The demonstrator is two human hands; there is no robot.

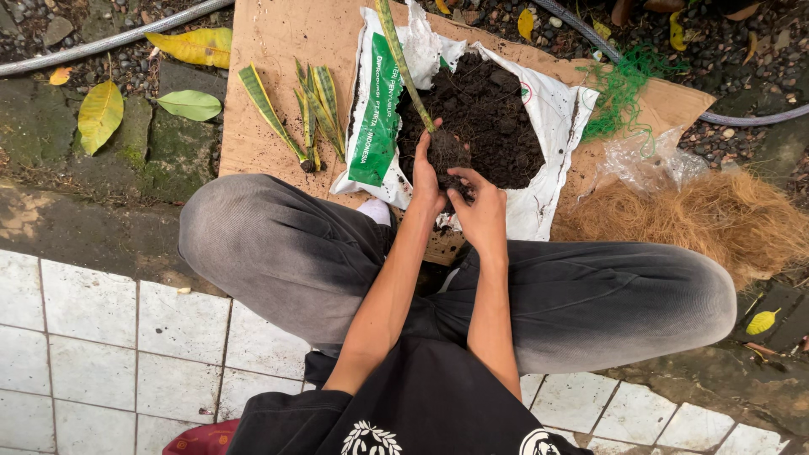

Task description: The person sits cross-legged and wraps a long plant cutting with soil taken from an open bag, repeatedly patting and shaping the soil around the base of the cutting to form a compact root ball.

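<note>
Setting: an outdoor yard is showing, with a white tiled floor [93, 345] near the person giving way to mossy stone and gravel scattered with yellow and green fallen leaves [101, 114]; a sheet of cardboard [278, 50] is lying over the gravel as a work surface.

Person: sitting cross-legged in grey trousers, facing the cardboard, both forearms reaching forward between the knees.

Left hand [427, 181]: its fingers are curling up around the near-left side of a soil ball [447, 153], clasping it from below and the side.

Right hand [482, 212]: it is cupping the lower right of the same clump, fingers bent against the soil; it is sitting slightly nearer the body than the left.

Held thing: the soil ball is packing the base of a snake plant cutting [403, 63]. The leaf's long axis is running up and away from the fingers, leaning slightly left, over the sack.

Container: a white plastic sack [552, 105] with a green printed panel is lying open, holding dark potting soil [497, 118] directly beyond the hands.

Nearby left: more snake plant cuttings [308, 114] are lying on the cardboard, apart from the sack.

Nearby right: a heap of brown coconut fibre [716, 219], a crumpled clear plastic bag [645, 160] and green netting [628, 88].

Edges: a grey hose [101, 40] is crossing the gravel.
</note>
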